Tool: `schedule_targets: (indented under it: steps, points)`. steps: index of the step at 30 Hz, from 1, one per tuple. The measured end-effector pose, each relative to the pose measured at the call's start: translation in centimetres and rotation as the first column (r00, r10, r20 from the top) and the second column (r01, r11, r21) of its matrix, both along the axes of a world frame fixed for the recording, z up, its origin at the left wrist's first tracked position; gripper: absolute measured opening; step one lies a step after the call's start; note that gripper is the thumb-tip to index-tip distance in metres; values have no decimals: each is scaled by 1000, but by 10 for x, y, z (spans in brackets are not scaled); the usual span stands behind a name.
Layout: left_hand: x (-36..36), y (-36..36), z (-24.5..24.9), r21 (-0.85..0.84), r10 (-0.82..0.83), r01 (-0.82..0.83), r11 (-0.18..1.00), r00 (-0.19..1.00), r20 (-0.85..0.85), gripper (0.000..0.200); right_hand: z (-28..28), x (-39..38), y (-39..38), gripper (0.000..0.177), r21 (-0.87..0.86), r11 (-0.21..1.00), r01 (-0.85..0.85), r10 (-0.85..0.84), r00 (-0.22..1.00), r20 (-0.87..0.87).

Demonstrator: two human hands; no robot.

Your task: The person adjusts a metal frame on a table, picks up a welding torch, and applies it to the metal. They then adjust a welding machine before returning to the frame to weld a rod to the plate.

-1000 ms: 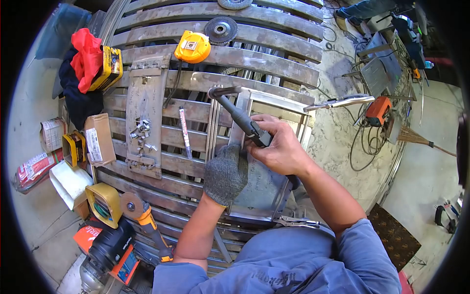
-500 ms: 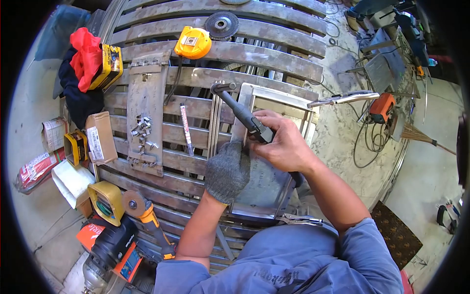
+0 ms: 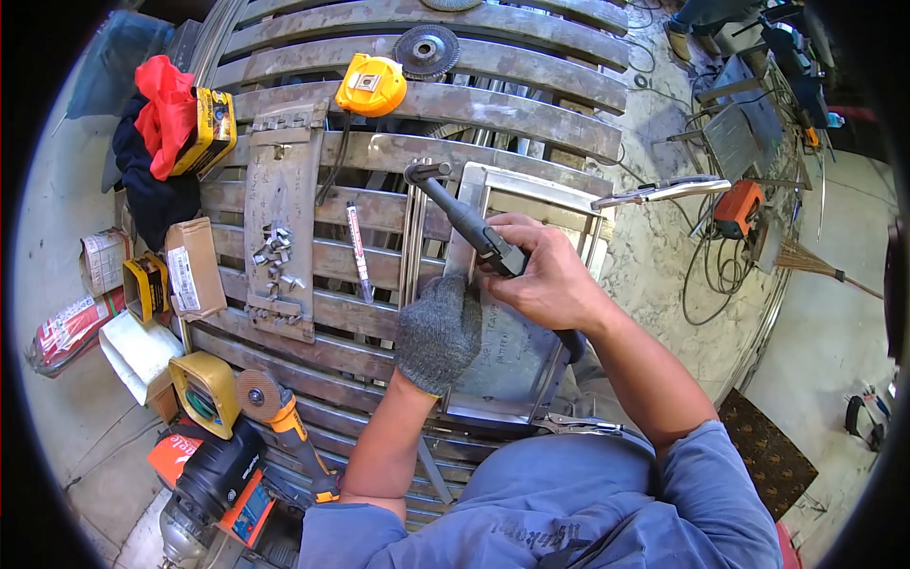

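Wrapped round the handle of a black welding torch (image 3: 469, 226) is my bare right hand (image 3: 545, 275). The torch's bent head points to the upper left, over the edge of a metal frame. A grey knitted glove covers my left hand (image 3: 439, 332), which is closed low against the frame's left side, below the torch. What lies inside its fingers is hidden. The rectangular metal frame (image 3: 469, 389) holds a plate with handwriting on it. Locking pliers (image 3: 664, 192) grip the frame's right side, and a second pair of locking pliers (image 3: 580, 424) sits at its near edge.
The slatted metal bench (image 3: 370, 152) bears a yellow tape measure (image 3: 372, 85), a flap disc (image 3: 427, 51), a marker (image 3: 358, 248) and a plate (image 3: 282, 190) with small metal pieces (image 3: 275, 251). An angle grinder (image 3: 289, 422) lies at near left. A person's legs (image 3: 706, 17) show at far right.
Both hands and the torch keep nearly the same pose. The whole view has shifted very slightly. At the far upper right, the other person's leg and shoe have come further into view.
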State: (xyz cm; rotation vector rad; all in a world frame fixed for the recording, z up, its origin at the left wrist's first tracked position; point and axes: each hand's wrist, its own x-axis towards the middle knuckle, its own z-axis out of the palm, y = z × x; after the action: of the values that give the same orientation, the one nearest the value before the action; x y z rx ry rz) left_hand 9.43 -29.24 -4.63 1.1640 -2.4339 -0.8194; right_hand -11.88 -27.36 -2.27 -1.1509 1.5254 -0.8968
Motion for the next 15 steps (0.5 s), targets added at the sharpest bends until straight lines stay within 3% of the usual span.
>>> schedule_targets:
  steps: [13,15]
  points:
    - [-1,-2,2,26,8,-7,1000,1000,-30,23,-1,0,2,23,2,1000,-21,21,999,-24]
    - [-2,-3,3,5,-7,7,1000,999,-35,17,4,2,9,29,-54,996,67,-69,997,-41]
